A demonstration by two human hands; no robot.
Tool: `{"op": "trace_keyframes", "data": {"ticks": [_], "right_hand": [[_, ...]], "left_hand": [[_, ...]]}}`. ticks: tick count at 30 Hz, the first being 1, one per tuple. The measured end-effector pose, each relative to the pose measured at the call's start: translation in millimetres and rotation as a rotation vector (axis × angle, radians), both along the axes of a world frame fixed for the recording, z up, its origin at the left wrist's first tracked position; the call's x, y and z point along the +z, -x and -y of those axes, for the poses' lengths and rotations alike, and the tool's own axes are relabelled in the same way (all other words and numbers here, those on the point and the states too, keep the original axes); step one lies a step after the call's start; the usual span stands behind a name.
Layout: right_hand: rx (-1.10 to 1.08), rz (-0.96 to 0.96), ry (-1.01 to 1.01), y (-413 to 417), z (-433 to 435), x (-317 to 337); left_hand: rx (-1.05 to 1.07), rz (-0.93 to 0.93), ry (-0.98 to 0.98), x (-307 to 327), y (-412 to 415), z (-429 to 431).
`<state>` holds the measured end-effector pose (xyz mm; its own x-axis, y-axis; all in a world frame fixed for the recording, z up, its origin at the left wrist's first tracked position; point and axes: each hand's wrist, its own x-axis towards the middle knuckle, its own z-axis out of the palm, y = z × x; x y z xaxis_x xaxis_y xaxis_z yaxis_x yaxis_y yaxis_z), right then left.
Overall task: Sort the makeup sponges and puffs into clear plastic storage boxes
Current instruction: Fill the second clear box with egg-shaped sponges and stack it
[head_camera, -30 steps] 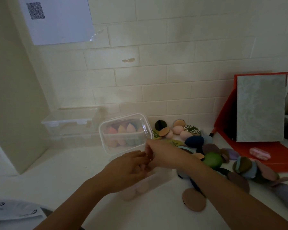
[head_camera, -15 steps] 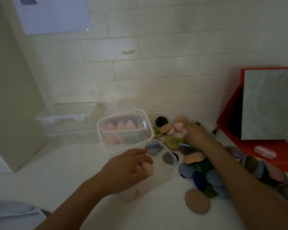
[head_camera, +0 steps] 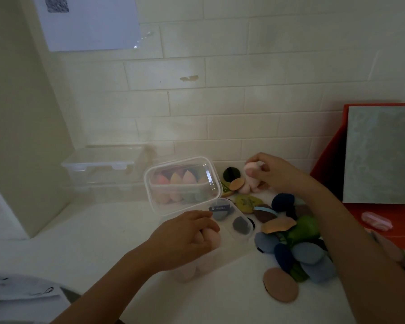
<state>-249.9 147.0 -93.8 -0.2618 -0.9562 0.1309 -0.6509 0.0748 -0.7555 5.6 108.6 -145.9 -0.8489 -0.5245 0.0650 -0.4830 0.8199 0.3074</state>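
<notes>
- left hand [head_camera: 185, 239]: near centre, grip curled over a peach sponge [head_camera: 213, 238], fingers on top of it.
- peach sponge: sits inside the open clear box [head_camera: 244, 242], in its left part.
- open clear box: on the white bench [head_camera: 91, 230], near centre. A grey-blue puff [head_camera: 220, 215] and a dark puff [head_camera: 240, 226] lie at its far right end. Pale shapes show through the near wall, too blurred to name.
- right hand [head_camera: 276, 171]: far, right of centre, close to the tiled wall [head_camera: 243, 108]. Grip pinches a pale pink sponge [head_camera: 249, 169] between thumb and fingers.
- pale pink sponge: held just above more pink sponges [head_camera: 248, 188] lying on the bench.
- lidded box [head_camera: 182, 183]: clear, lid on, tilted, just behind the open clear box and overlapping its far rim. Teardrop sponges are packed inside, pink, orange and darker ones.
- puff pile [head_camera: 299, 239]: right of the open clear box, under the right forearm; blue, green, brown and tan puffs overlapping.
- tan puff [head_camera: 281, 287]: flat on the bench at the near edge of the pile.
- empty clear boxes [head_camera: 98, 164]: stacked far left against the wall.
- red stand [head_camera: 330, 164]: far right, with a grey board [head_camera: 381, 155] leaning in it and a pink case [head_camera: 376, 220] on its base.
</notes>
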Motion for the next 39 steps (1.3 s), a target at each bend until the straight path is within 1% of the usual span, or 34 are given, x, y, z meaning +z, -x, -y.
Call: {"op": "trace_keyframes", "data": {"ticks": [1, 2, 5, 6, 7, 11, 12, 14, 16, 18, 20, 24, 28, 31, 33, 34, 37, 39], "right_hand": [[0.097, 0.056, -0.069, -7, -6, 8], [0.169, 0.041, -0.132, -16, -13, 13], [0.328, -0.27, -0.203, -38, -22, 20], [0.379, -0.317, -0.204, -46, -25, 21], [0.418, -0.32, -0.214, -53, -26, 19], [0.473, -0.217, -0.354, -68, -33, 10], [0.451, -0.233, -0.364, -71, -33, 8], [0.431, -0.342, -0.318, -74, -31, 3], [0.504, -0.407, -0.296, -79, -29, 1], [0.573, -0.483, -0.318, -80, -26, -2], [0.572, -0.538, -0.328, -80, -25, -5], [0.435, -0.399, -0.3, -84, -21, -12], [0.401, -0.423, -0.254, -90, -17, -17], [0.388, -0.444, -0.286, -88, -17, -18], [0.398, -0.447, -0.344, -86, -17, -16], [0.407, -0.477, -0.353, -87, -17, -16], [0.394, -0.65, -0.318, -96, -14, -17], [0.395, -0.702, -0.288, -102, -11, -21]], "left_hand": [[0.0, 0.0, -0.001, 0, 0, 0], [0.0, 0.0, -0.001, 1, 0, -1], [0.006, -0.001, 0.002, 1, 0, -1], [0.012, 0.0, -0.003, 1, 0, -1], [0.017, 0.001, -0.008, 1, 1, -1], [0.043, -0.028, -0.045, 3, 2, -3], [0.05, -0.035, -0.055, 4, 2, -4], [0.065, -0.029, -0.07, 5, 4, -5], [0.069, -0.02, -0.077, 5, 5, -6], [0.071, -0.021, -0.067, 5, 6, -6], [0.074, -0.021, -0.061, 4, 5, -5], [0.1, -0.003, -0.065, 2, 6, -3], [0.105, 0.007, -0.06, 4, 8, -5], [0.085, 0.01, -0.051, 5, 8, -5], [0.094, 0.024, -0.039, 5, 8, -4], [0.108, 0.031, -0.035, 4, 8, -4], [0.118, -0.004, -0.04, 1, 11, -3], [0.104, -0.024, -0.054, 1, 12, -3]]}}
